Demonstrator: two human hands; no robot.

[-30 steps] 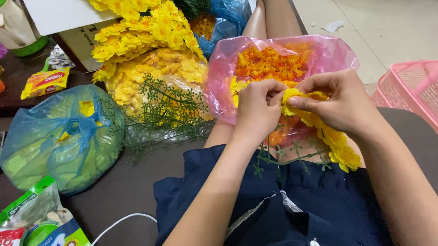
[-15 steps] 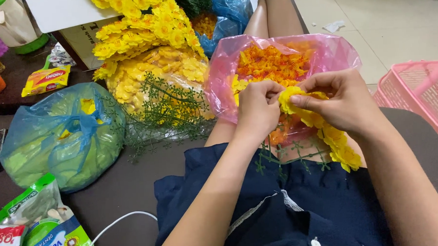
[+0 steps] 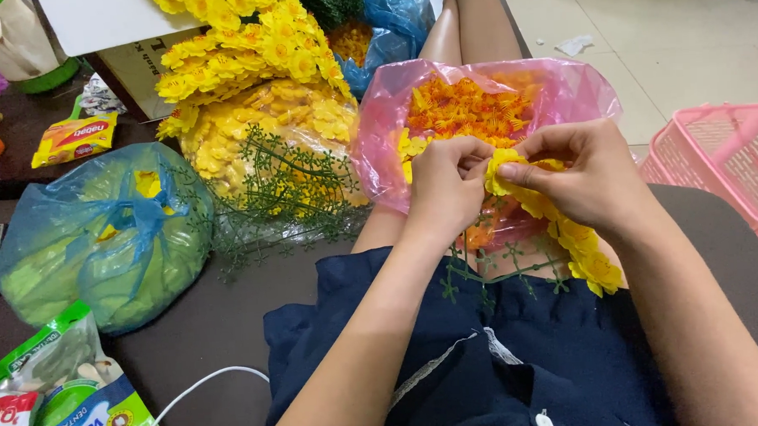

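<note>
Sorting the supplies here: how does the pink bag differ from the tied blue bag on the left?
The pink bag lies open, showing orange flower pieces; the blue bag is knotted shut over greenish contents. The pink bag rests on the person's lap, the blue bag on the dark surface. Both are thin translucent plastic.

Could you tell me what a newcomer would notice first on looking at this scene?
Most striking are the two hands at centre: the left hand and right hand meet over a strand of yellow artificial flowers that trails down to the lap. Just behind them sits an open pink plastic bag of orange flower pieces. To the left lies a heap of yellow blossoms, with a knotted blue bag nearer.
</note>
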